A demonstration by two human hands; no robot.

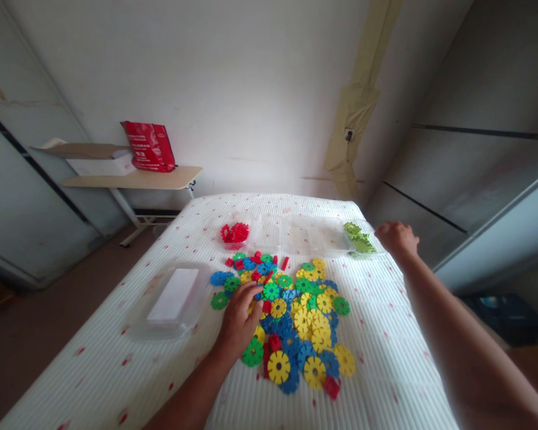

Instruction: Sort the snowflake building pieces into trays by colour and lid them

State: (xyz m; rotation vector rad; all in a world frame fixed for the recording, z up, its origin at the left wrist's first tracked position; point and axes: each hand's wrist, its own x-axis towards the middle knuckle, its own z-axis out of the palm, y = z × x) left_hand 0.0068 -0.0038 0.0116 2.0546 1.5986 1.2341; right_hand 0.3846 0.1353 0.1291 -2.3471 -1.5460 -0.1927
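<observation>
A heap of flat toothed plastic discs (302,316) in blue, yellow, green and red lies on the white spotted bedsheet (385,346). My left hand (241,315) rests on the heap's left edge, fingers curled down onto the pieces near a red one; what it grips is hidden. My right hand (398,237) reaches far right, fingers closed, beside the green pieces (360,239) in the end compartment of a clear divided tray (296,236). Red pieces (235,233) fill the tray's left compartment.
A clear lid (174,298) lies left of the heap. Beyond the bed stand a wooden side table (134,178) with a red bag (149,146), a white wall and grey cupboard doors (466,179) on the right.
</observation>
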